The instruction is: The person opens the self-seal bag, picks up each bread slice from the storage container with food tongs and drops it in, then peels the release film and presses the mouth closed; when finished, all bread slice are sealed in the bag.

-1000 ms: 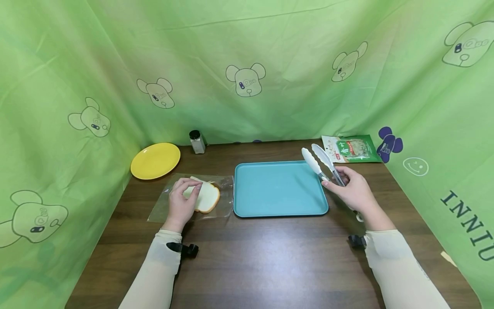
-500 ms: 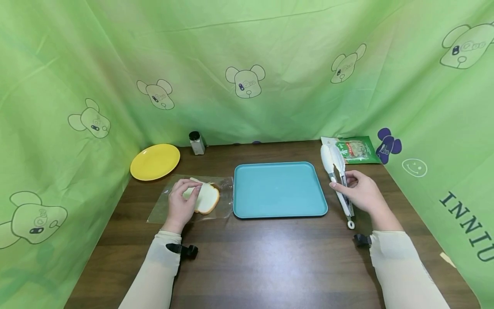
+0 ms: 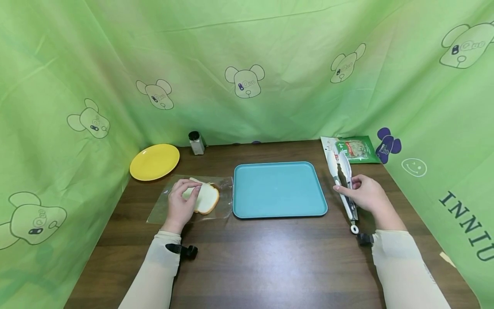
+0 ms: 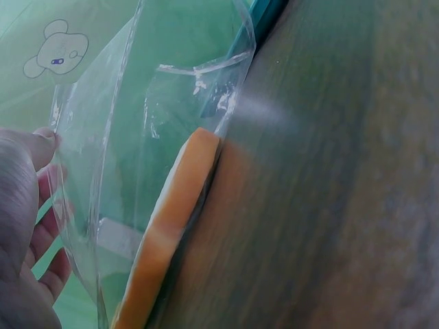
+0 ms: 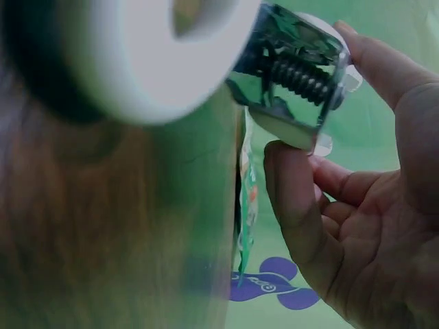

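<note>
On the left, a slice of white bread (image 3: pixel 207 201) lies in a clear plastic bag (image 3: pixel 159 213). My left hand (image 3: pixel 180 206) pinches the bag's upper film between thumb and fingertips, lifting it above the bread. In the left wrist view the film (image 4: pixel 123 130) stands raised beside the bread's brown crust (image 4: pixel 171 219). My right hand (image 3: pixel 366 194) holds a pair of tongs (image 3: pixel 348 209) with white scalloped tips, right of the tray. The right wrist view shows thumb and fingers on either side of the tongs, with their spring (image 5: pixel 298 79) and white end ring (image 5: pixel 154 68) near the camera.
A blue tray (image 3: pixel 279 191) lies at the middle of the wooden table (image 3: pixel 270 266). Behind the bag are a yellow plate (image 3: pixel 155 162) and a black-capped shaker (image 3: pixel 197 145). A green-and-white packet (image 3: pixel 359 149) lies at the back right, overlapped by the tong tips.
The tongs have swung from over the tray's right edge to beside it, moved right and nearer the body, and their arms have drawn closer together. The left hand has stayed in place.
</note>
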Demonstrator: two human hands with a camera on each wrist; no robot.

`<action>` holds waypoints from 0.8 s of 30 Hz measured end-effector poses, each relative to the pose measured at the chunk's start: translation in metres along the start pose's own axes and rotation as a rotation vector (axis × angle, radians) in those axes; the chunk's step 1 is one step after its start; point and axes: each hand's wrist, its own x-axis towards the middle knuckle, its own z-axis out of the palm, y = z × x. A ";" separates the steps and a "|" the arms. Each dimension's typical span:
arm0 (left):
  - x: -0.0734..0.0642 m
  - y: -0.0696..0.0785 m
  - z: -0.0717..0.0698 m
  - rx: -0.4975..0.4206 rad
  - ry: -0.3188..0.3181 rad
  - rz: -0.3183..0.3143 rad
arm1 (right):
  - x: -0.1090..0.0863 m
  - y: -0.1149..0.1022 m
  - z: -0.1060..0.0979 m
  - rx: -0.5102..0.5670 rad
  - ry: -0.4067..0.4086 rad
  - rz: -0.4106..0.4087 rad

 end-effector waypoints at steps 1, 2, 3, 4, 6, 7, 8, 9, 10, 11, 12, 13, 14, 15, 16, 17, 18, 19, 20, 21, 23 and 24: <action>0.000 0.000 0.000 0.000 0.001 0.001 | 0.000 0.001 0.000 -0.009 -0.005 0.000; 0.000 0.000 0.000 0.000 0.002 0.002 | 0.000 0.001 0.000 -0.017 -0.009 0.002; 0.000 0.000 0.000 0.000 0.003 0.003 | 0.000 0.002 0.000 -0.024 -0.015 0.002; 0.000 0.000 0.000 0.000 0.004 0.004 | 0.000 0.003 0.000 -0.029 -0.021 0.004; 0.000 -0.001 0.000 0.001 0.006 0.007 | 0.000 0.004 -0.001 -0.035 -0.033 0.010; 0.000 -0.001 0.000 0.002 0.006 0.008 | 0.000 0.004 -0.001 -0.037 -0.039 0.015; 0.000 -0.002 0.000 0.002 0.006 0.009 | 0.000 0.004 -0.001 -0.040 -0.043 0.020; 0.000 -0.002 0.000 0.003 0.006 0.010 | 0.000 0.005 -0.001 -0.045 -0.046 0.023; 0.000 -0.002 0.001 0.003 0.006 0.011 | 0.000 0.005 -0.001 -0.048 -0.049 0.025; -0.001 -0.002 0.001 0.004 0.006 0.011 | 0.000 0.005 -0.001 -0.051 -0.051 0.026; -0.001 -0.002 0.000 0.003 0.005 0.011 | 0.000 0.005 0.000 -0.053 -0.054 0.026; -0.001 -0.002 0.000 0.003 0.005 0.011 | 0.000 0.006 0.000 -0.055 -0.057 0.027; 0.000 -0.003 0.000 0.004 0.005 0.009 | 0.001 0.006 0.001 -0.056 -0.059 0.027; 0.000 -0.003 0.000 0.005 0.004 0.008 | 0.001 0.007 0.002 -0.060 -0.061 0.025; 0.000 -0.003 0.000 0.006 0.004 0.008 | 0.002 0.007 0.002 -0.062 -0.064 0.025; 0.000 -0.003 0.000 0.006 0.003 0.007 | 0.002 0.007 0.003 -0.065 -0.067 0.025; 0.000 -0.003 0.000 0.006 0.002 0.006 | 0.003 0.007 0.003 -0.068 -0.069 0.026; 0.000 -0.003 0.000 0.006 0.002 0.006 | 0.003 0.007 0.003 -0.074 -0.070 0.024; 0.000 -0.003 0.000 0.007 0.002 0.006 | 0.003 0.007 0.003 -0.079 -0.072 0.024; 0.000 -0.003 0.000 0.007 0.001 0.006 | 0.004 0.006 0.004 -0.084 -0.076 0.025; 0.000 -0.003 0.000 0.006 -0.001 0.007 | 0.004 0.006 0.004 -0.093 -0.086 0.026; 0.000 -0.003 0.000 0.005 -0.001 0.008 | 0.004 0.005 0.004 -0.099 -0.090 0.026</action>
